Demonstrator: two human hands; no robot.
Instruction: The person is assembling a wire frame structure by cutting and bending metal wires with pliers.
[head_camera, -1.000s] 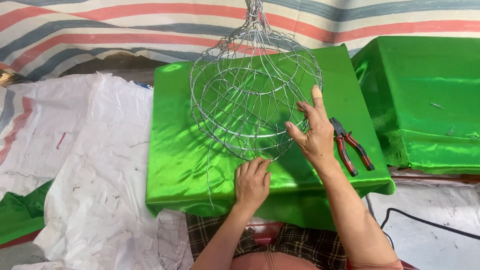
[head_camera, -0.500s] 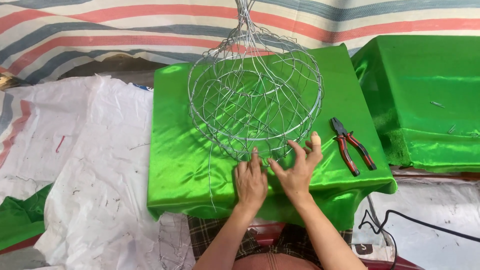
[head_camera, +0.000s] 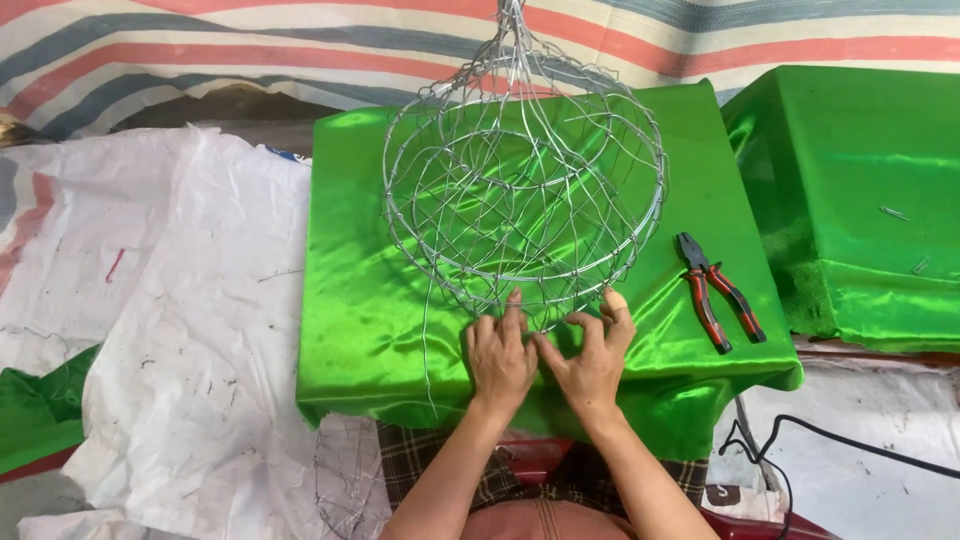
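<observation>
A round basket frame of silver wire mesh (head_camera: 520, 190) hangs over a table draped in shiny green cloth (head_camera: 370, 310), its top gathered into a twisted stem. My left hand (head_camera: 500, 358) and my right hand (head_camera: 590, 355) rest side by side on the cloth at the frame's near lower rim. The fingertips of both pinch the wires there. A loose wire end trails down over the front of the cloth to the left of my left hand.
Red-handled pliers (head_camera: 717, 290) lie on the green cloth right of the frame. A second green-covered block (head_camera: 860, 190) stands at the right. Crumpled white plastic sheeting (head_camera: 170, 330) covers the left. A black cable (head_camera: 850, 440) runs along the lower right.
My right hand came down from the frame's right side to its near lower rim, next to my left hand. The left hand shifted slightly up onto the wires.
</observation>
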